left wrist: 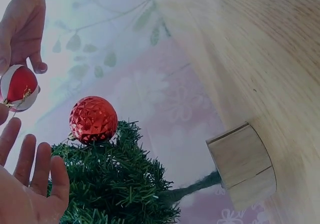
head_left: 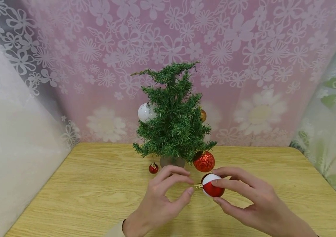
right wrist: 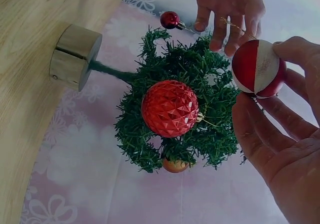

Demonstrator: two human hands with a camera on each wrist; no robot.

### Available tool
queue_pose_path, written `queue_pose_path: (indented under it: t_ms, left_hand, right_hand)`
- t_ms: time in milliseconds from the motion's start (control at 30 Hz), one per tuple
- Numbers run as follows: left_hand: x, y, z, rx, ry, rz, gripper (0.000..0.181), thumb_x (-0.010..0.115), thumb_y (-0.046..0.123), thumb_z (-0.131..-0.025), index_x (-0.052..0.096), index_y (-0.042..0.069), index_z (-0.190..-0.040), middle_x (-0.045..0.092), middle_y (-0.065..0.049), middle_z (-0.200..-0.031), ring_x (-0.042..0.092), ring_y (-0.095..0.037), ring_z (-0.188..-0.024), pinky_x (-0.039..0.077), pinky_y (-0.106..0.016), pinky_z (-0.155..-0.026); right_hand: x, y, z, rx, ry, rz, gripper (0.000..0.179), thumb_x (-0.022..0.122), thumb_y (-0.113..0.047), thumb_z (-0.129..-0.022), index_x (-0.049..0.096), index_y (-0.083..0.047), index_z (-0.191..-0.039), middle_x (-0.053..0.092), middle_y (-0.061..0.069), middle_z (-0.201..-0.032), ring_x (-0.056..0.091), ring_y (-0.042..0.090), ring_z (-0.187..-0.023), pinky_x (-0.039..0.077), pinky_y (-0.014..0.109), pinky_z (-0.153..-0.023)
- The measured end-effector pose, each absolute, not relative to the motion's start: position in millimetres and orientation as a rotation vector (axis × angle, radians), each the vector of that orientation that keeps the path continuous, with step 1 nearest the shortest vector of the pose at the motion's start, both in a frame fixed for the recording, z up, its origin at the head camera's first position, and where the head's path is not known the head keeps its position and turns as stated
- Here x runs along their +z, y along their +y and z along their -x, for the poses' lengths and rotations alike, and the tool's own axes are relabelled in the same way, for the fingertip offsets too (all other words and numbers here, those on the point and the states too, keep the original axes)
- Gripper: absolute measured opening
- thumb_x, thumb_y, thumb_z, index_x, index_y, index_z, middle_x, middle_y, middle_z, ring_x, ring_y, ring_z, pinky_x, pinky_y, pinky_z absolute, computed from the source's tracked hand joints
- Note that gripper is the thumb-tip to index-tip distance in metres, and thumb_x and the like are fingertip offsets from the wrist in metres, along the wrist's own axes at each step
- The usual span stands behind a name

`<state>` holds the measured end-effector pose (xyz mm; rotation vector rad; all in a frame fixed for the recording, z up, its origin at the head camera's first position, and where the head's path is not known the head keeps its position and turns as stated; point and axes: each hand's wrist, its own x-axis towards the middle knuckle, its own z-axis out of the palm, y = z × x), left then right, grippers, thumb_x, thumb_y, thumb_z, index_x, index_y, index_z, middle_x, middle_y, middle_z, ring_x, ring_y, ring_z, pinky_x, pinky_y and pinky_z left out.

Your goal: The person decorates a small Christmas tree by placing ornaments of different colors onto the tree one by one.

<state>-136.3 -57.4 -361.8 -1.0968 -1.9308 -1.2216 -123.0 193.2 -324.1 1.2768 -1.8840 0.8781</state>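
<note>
My right hand (head_left: pixel 252 194) holds a red and white Christmas ball (head_left: pixel 213 189) between thumb and fingers, its gold cap pointing left. A thin gold hanging loop trails from the ball in the right wrist view. Beside that cap is my left hand (head_left: pixel 166 194), thumb and forefinger tips slightly apart close to the loop, the other fingers loosely bent. Behind both hands stands a small green Christmas tree (head_left: pixel 174 118). Low on its right side hangs a faceted red ball (head_left: pixel 204 161), just past the ball in my right hand.
A white ball (head_left: pixel 146 112) hangs on the tree's left, and a gold ball (head_left: pixel 203 116) on its right. A small dark red ball (head_left: pixel 153 168) appears low at left, by the round wooden base (left wrist: pixel 242 164). Everything stands on a wood-grain table (head_left: pixel 67 191) before a flowered curtain (head_left: pixel 215 49).
</note>
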Motion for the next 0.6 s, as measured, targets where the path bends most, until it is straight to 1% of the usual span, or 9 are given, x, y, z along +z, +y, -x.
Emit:
queue_pose_path:
  t_ms: [133, 233, 333, 400, 467, 567, 600]
  left_hand:
    - [-362.1, -56.7, 136.0, -1.226, -1.929, 1.092, 0.011, 0.070, 0.010, -0.095, 0.073, 0.017, -0.104, 0.067, -0.002, -0.116, 0.065, -0.016, -0.108, 0.055, -0.030, -0.092]
    - [-362.5, -56.4, 136.7, -1.212, -1.893, 1.094, 0.014, 0.072, 0.005, -0.092, 0.073, 0.015, -0.102, 0.068, -0.004, -0.115, 0.065, -0.017, -0.106, 0.055, -0.030, -0.092]
    - [-363.4, -55.9, 137.8, -1.197, -1.847, 1.089, 0.020, 0.074, 0.000, -0.085, 0.073, 0.012, -0.101, 0.069, -0.007, -0.113, 0.066, -0.019, -0.105, 0.055, -0.030, -0.092]
    - [-364.1, -55.8, 138.2, -1.188, -1.828, 1.072, 0.020, 0.074, -0.001, -0.084, 0.073, 0.011, -0.099, 0.069, -0.007, -0.111, 0.066, -0.019, -0.104, 0.056, -0.029, -0.092]
    - [-364.6, -56.2, 138.3, -1.168, -1.812, 1.043, 0.015, 0.073, 0.002, -0.087, 0.073, 0.011, -0.098, 0.069, -0.007, -0.110, 0.065, -0.019, -0.104, 0.055, -0.028, -0.092]
    - [-364.3, -56.2, 139.5, -1.043, -1.759, 0.992, 0.006, 0.069, 0.010, -0.093, 0.074, 0.012, -0.095, 0.070, -0.006, -0.106, 0.066, -0.019, -0.099, 0.051, -0.030, -0.089]
    - [-363.9, -56.1, 140.2, -0.974, -1.730, 0.977, 0.007, 0.067, 0.012, -0.095, 0.074, 0.012, -0.093, 0.071, -0.005, -0.103, 0.066, -0.019, -0.097, 0.049, -0.031, -0.087]
  right_hand:
    - [-325.1, 191.9, 120.9, 0.845, -1.918, -1.251, 0.035, 0.067, -0.037, -0.098, 0.074, -0.007, -0.115, 0.069, 0.014, -0.116, 0.068, 0.010, -0.098, 0.056, 0.011, -0.077]
    - [-325.3, 192.6, 118.0, 0.827, -1.968, -1.234, 0.036, 0.065, -0.039, -0.099, 0.072, -0.009, -0.118, 0.068, 0.012, -0.118, 0.068, 0.011, -0.099, 0.056, 0.010, -0.079]
    - [-325.0, 193.4, 116.5, 0.819, -2.003, -1.226, 0.037, 0.066, -0.039, -0.098, 0.072, -0.010, -0.119, 0.067, 0.010, -0.118, 0.067, 0.011, -0.098, 0.055, 0.010, -0.081]
    - [-325.0, 193.2, 116.4, 0.821, -2.006, -1.226, 0.037, 0.067, -0.039, -0.097, 0.072, -0.009, -0.120, 0.067, 0.008, -0.116, 0.066, 0.010, -0.097, 0.055, 0.009, -0.080]
    - [-324.9, 192.8, 116.0, 0.808, -2.024, -1.211, 0.038, 0.066, -0.041, -0.098, 0.072, -0.011, -0.121, 0.066, 0.003, -0.114, 0.063, 0.006, -0.096, 0.053, 0.008, -0.078]
    - [-325.4, 190.7, 116.8, 0.804, -2.027, -1.220, 0.039, 0.064, -0.041, -0.098, 0.072, -0.012, -0.123, 0.063, 0.001, -0.112, 0.058, 0.004, -0.094, 0.050, 0.009, -0.074]
    - [-325.8, 189.9, 116.9, 0.804, -2.033, -1.223, 0.038, 0.064, -0.041, -0.099, 0.072, -0.012, -0.123, 0.062, 0.000, -0.112, 0.057, 0.003, -0.094, 0.050, 0.010, -0.074]
